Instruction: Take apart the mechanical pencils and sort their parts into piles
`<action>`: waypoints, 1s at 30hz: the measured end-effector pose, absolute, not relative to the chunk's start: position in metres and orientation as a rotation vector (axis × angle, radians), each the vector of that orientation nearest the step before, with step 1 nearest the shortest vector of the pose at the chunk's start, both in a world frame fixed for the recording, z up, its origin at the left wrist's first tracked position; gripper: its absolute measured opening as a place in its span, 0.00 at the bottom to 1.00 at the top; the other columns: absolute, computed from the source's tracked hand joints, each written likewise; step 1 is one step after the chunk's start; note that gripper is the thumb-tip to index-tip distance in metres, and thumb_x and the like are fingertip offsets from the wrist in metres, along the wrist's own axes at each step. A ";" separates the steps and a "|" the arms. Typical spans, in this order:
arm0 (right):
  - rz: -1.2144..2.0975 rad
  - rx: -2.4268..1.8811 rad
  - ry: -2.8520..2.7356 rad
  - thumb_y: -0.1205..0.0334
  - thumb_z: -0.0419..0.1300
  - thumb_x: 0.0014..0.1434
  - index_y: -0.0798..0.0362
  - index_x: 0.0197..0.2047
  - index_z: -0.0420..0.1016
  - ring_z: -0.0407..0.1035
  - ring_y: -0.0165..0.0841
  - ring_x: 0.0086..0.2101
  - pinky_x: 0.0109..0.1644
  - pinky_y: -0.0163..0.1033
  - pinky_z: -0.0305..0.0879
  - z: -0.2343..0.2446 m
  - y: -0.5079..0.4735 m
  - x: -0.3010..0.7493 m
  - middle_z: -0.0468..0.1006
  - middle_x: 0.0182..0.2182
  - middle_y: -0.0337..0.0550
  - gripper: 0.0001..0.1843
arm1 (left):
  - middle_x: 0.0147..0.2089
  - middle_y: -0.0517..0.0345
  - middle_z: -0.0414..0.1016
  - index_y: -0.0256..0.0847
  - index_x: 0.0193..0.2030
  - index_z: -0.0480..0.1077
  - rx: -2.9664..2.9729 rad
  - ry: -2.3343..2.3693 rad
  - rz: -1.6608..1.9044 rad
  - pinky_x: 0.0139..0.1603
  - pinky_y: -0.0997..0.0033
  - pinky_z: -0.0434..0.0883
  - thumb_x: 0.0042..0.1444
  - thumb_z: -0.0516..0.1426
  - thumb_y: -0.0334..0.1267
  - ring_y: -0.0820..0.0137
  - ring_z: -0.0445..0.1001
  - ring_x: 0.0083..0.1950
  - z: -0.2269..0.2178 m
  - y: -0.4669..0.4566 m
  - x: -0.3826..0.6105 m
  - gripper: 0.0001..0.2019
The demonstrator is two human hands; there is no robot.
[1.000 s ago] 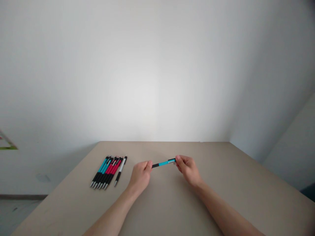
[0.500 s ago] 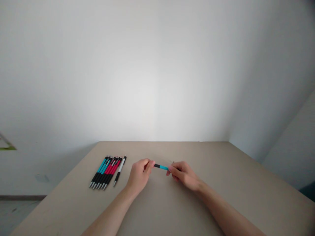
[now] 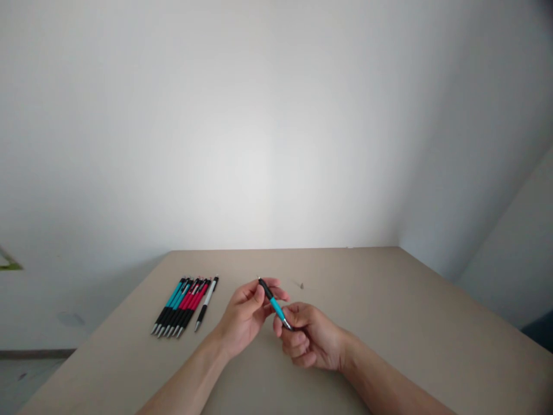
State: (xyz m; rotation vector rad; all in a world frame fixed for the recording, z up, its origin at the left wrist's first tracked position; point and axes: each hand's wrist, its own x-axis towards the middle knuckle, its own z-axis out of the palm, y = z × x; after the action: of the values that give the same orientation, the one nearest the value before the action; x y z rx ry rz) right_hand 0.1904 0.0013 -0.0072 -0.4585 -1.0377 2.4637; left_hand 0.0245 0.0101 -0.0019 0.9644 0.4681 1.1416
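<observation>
A turquoise pen (image 3: pixel 277 309) with a black grip is held slanted above the table, its black end pointing up and away. A thin point sticks out of that end, without the silver cone seen on other pens. My right hand (image 3: pixel 313 334) is closed around the lower end near the clip. Against the black grip, my left hand (image 3: pixel 246 317) has its thumb, with its fingers behind the pen, some stretched out. Beyond the hands a small metallic cone (image 3: pixel 302 285) stands on the table, apart from both.
To the left, several turquoise and red pens (image 3: pixel 180 308) lie side by side in a slanted row. A white pen (image 3: pixel 207 304) with a black grip lies just right of them. The beige table (image 3: pixel 389 323) meets a pale wall (image 3: pixel 268 127) at the back.
The pen has turned from nearly level to steeply slanted, black end up. My right hand has moved lower and nearer, turning palm up; some left fingers have opened out. The small cone now shows.
</observation>
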 end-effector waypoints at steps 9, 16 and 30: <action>2.006 -0.777 -1.246 0.39 0.57 0.52 0.51 0.26 0.55 0.34 0.20 0.14 0.15 0.28 0.31 -0.013 0.000 0.173 0.46 0.13 0.23 0.24 | 0.26 0.60 0.71 0.35 0.28 0.71 0.857 0.583 1.341 0.38 0.66 0.70 0.43 0.67 0.42 0.70 0.73 0.31 -0.011 0.015 0.032 0.13; 1.797 -0.886 -1.223 0.40 0.59 0.49 0.53 0.26 0.62 0.40 0.21 0.14 0.14 0.29 0.39 -0.023 0.005 0.171 0.52 0.13 0.26 0.23 | 0.32 0.53 0.77 0.33 0.38 0.73 0.892 0.624 1.320 0.41 0.65 0.71 0.46 0.66 0.37 0.68 0.75 0.36 -0.010 0.019 0.027 0.14; 0.974 -1.192 -1.692 0.47 0.46 0.61 0.56 0.30 0.75 0.53 0.27 0.21 0.25 0.34 0.49 -0.033 0.019 0.183 0.57 0.18 0.34 0.24 | 0.27 0.60 0.72 0.34 0.32 0.70 1.105 0.911 1.384 0.35 0.71 0.71 0.47 0.64 0.41 0.73 0.72 0.28 -0.018 0.026 0.026 0.13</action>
State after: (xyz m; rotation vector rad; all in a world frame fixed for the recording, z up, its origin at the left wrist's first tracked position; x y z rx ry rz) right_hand 0.1826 0.0187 -0.0329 -1.1922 -1.6925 0.9741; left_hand 0.0258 0.0260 -0.0179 1.1045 0.9109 1.3842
